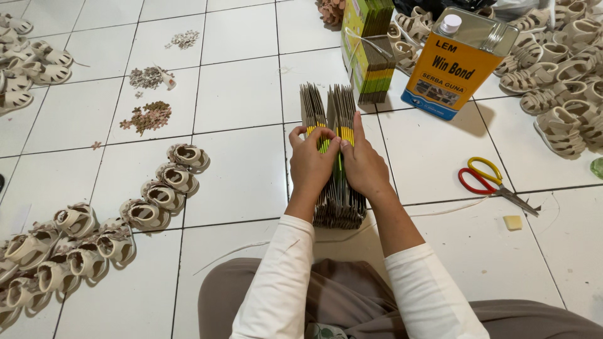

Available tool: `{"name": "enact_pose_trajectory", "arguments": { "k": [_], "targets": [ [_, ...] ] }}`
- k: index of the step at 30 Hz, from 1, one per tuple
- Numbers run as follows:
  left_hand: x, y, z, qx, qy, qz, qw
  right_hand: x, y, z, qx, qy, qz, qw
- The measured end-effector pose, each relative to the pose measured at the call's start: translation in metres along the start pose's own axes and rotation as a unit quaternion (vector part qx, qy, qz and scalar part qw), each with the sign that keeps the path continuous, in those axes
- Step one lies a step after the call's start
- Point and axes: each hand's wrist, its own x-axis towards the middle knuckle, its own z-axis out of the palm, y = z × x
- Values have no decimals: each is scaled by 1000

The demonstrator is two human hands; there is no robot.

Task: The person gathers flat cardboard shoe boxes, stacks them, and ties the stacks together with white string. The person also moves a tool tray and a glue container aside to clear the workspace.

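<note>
We are parting a stack of flat cardboard sheets standing on edge on the floor, just before the glue can. Our left hand and right hand are pinching sheets mid-stack; many are remaining unsorted, judging by the second bundle behind.

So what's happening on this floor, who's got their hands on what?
A person sitting on the white tiled floor has both hands on a row of flattened brown cardboard boxes with yellow-green edges, standing on edge. The left hand and right hand part the stack near its middle, fingertips at the top edges. A second bundle of the same boxes stands beyond, beside an orange metal glue can. Red-and-yellow scissors lie to the right, and small beige sandals are lined up on the left.
</note>
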Motion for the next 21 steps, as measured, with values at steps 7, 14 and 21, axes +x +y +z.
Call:
{"name": "enact_pose_trajectory", "arguments": {
  "k": [7,14,21],
  "targets": [
    [-3,7,-4,13,-60,-56,997,-4,-5,-1,6,6,-12,1000],
    [-1,7,-8,10,-30,-45,998,-2,-2,3,-1,6,-6,1000],
    [-1,3,-6,3,-37,-38,999,-3,-8,8,-11,2,-1,1000]
  ]
}}
